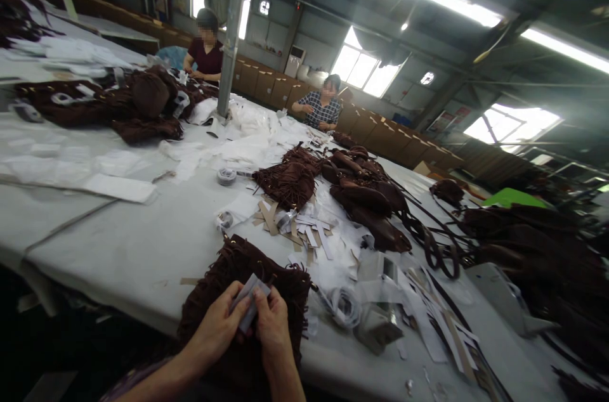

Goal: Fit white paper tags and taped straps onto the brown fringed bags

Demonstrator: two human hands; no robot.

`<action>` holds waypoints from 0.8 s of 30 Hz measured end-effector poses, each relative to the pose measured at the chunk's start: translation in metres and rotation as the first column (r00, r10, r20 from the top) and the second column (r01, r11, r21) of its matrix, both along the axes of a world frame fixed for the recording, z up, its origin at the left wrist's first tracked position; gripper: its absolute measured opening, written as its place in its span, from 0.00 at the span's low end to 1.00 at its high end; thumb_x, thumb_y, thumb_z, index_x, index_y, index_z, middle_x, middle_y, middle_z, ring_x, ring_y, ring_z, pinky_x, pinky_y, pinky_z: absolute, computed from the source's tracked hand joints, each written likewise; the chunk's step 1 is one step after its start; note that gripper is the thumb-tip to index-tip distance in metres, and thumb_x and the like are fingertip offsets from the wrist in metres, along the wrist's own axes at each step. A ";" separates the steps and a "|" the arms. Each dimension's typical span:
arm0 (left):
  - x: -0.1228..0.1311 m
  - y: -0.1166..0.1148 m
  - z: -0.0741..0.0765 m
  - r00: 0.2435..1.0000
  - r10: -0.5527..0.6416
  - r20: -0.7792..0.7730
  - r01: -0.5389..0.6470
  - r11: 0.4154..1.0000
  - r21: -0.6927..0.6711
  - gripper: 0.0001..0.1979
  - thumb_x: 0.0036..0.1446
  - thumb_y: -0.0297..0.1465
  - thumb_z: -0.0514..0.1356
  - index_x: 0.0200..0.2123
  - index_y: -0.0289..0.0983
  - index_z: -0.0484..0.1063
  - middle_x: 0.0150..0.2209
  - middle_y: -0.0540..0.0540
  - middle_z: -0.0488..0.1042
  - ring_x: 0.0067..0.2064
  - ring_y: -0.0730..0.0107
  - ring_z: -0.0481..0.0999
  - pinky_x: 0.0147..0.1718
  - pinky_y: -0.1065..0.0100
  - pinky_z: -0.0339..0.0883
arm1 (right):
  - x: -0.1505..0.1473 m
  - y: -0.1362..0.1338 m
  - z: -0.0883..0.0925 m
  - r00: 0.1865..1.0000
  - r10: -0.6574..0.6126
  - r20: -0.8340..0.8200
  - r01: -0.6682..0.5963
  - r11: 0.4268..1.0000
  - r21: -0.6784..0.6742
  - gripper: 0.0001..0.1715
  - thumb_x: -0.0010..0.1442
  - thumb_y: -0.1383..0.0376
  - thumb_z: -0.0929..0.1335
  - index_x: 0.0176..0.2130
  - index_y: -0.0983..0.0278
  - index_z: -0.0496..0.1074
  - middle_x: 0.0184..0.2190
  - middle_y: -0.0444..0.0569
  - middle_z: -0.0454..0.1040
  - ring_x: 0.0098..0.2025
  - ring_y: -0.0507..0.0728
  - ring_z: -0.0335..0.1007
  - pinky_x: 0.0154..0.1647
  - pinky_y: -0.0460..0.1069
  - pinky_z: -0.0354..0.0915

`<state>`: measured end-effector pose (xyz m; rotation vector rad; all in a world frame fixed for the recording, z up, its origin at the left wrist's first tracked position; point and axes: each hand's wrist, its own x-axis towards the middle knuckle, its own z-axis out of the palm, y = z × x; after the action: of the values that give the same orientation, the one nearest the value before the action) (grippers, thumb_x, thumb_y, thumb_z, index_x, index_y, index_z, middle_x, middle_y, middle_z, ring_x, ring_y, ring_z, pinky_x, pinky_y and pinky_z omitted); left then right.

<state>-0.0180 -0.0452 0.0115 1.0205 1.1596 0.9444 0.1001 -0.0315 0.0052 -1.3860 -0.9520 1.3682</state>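
Observation:
A dark brown fringed bag (285, 278) lies at the near edge of the table, partly under my forearms. Over it, both hands meet at a small light grey strip (248, 293), which looks like paper or thin film. My left hand (222, 315) pinches the strip from the left, thumb on top. My right hand (273, 319) grips it from the right, its thumb pressed against the upper part. The strip looks folded or doubled; its lower end is partly hidden between the fingers. Beside the bag on the right sits a coiled clear-and-white roll (343, 307).
Paper and card strips (304, 231) lie scattered beyond the bag. More fringed bags (290, 177) and smooth brown bags (368, 199) are piled behind. A metal post (233, 34) rises from the table (118, 243). Two people (323, 104) work at the far side, before cardboard boxes (366, 126).

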 end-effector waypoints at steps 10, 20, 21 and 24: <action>0.002 -0.012 -0.002 0.983 0.181 0.001 -0.181 0.979 0.090 0.24 0.52 0.47 0.60 0.44 0.35 0.75 0.30 0.47 0.77 0.27 0.67 0.72 0.27 0.71 0.67 | -0.004 0.001 0.003 0.998 -0.059 -0.031 0.057 0.996 -0.064 0.20 0.46 0.52 0.71 0.24 0.67 0.70 0.14 0.39 0.63 0.16 0.47 0.53 0.14 0.43 0.52; -0.004 -0.020 -0.017 0.985 -0.037 -0.170 0.105 0.907 0.408 0.18 0.60 0.36 0.54 0.52 0.44 0.72 0.44 0.44 0.77 0.46 0.60 0.75 0.50 0.65 0.65 | 0.004 -0.007 0.005 0.980 -0.091 -0.175 0.051 0.974 -0.219 0.23 0.44 0.49 0.71 0.18 0.62 0.59 0.08 0.32 0.51 0.09 0.43 0.40 0.09 0.41 0.38; -0.005 -0.019 -0.017 0.980 -0.062 -0.190 0.138 0.898 0.418 0.18 0.60 0.36 0.53 0.53 0.44 0.72 0.44 0.43 0.76 0.46 0.60 0.75 0.50 0.65 0.65 | 0.005 -0.007 0.005 0.978 -0.092 -0.189 0.047 0.972 -0.231 0.23 0.45 0.49 0.70 0.19 0.61 0.59 0.09 0.33 0.52 0.09 0.43 0.40 0.09 0.41 0.38; -0.006 -0.017 -0.014 0.964 -0.092 -0.250 0.195 0.883 0.427 0.19 0.60 0.33 0.52 0.54 0.43 0.70 0.42 0.42 0.76 0.44 0.60 0.75 0.48 0.66 0.66 | 0.007 -0.007 0.006 0.970 -0.101 -0.221 0.042 0.966 -0.257 0.26 0.51 0.44 0.64 0.19 0.61 0.58 0.10 0.35 0.54 0.10 0.44 0.41 0.09 0.41 0.38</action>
<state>-0.0243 -0.0625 -0.0028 1.6020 1.0489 1.0202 0.1074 -0.0390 0.0108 -1.3921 -0.5836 1.5961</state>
